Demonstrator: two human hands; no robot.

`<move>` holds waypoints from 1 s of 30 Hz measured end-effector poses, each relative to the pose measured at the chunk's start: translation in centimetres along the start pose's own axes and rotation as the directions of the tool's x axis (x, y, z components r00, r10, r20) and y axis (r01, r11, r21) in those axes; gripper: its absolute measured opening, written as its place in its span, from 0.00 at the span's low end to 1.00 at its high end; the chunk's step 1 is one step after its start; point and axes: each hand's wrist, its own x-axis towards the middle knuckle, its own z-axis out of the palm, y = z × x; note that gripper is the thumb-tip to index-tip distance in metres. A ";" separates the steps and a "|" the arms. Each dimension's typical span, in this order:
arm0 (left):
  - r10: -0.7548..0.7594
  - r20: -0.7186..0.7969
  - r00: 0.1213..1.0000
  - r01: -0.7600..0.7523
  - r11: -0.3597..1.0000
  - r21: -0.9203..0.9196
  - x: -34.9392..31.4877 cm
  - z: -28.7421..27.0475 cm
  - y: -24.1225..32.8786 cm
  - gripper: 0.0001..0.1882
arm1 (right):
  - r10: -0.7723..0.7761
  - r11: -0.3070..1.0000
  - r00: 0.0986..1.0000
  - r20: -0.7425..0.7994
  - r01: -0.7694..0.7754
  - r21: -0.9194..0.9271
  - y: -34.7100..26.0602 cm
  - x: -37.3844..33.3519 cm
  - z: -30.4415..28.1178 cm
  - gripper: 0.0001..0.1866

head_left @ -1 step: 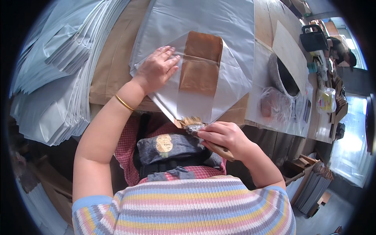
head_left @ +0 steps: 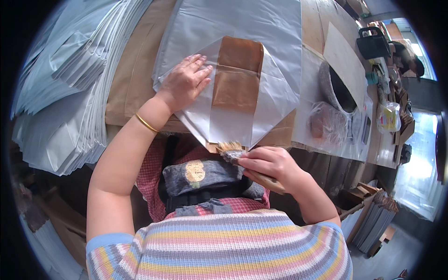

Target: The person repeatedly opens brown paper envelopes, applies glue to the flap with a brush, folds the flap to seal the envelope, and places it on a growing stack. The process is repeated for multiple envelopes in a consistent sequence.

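Note:
My left hand (head_left: 184,85) lies flat with fingers stretched out on the folded end of a white bag-like sheet (head_left: 277,95). The folds make a pointed, diamond-like shape, and a shiny brown paper patch (head_left: 237,77) runs down its middle, just right of my fingertips. In my right hand (head_left: 273,167) is a brush with a wooden handle (head_left: 266,181), gripped near its wrapped neck. Its pale bristles (head_left: 228,147) are at the near tip of the fold, at the table edge. Whether they touch the sheet I cannot tell.
A thick stack of white folded sheets (head_left: 88,88) fills the left. Brown paper (head_left: 133,88) covers the table. On the right are a round dark-mouthed container (head_left: 331,88) partly under a board (head_left: 343,65), clear plastic (head_left: 326,123) and a black box with a handle (head_left: 372,44).
My right hand and the brush have shifted slightly to the right and toward me. My left hand stays flat on the sheet.

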 end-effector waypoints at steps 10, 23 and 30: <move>0.017 0.022 1.000 -0.017 1.000 0.002 0.8 0.1 0.6 0.18 | 0.070 0.984 0.992 -0.108 -0.051 0.170 1.7 -0.8 -1.6 0.08; -0.038 0.095 0.995 0.036 0.999 0.022 1.2 -1.1 1.4 0.19 | 0.507 0.855 0.645 -0.572 -0.458 0.241 15.9 8.7 -8.8 0.07; -0.132 -0.052 0.990 0.124 0.984 -0.130 0.5 -0.9 1.1 0.20 | 0.246 0.961 0.726 -0.642 -0.099 0.257 11.4 12.0 -5.8 0.05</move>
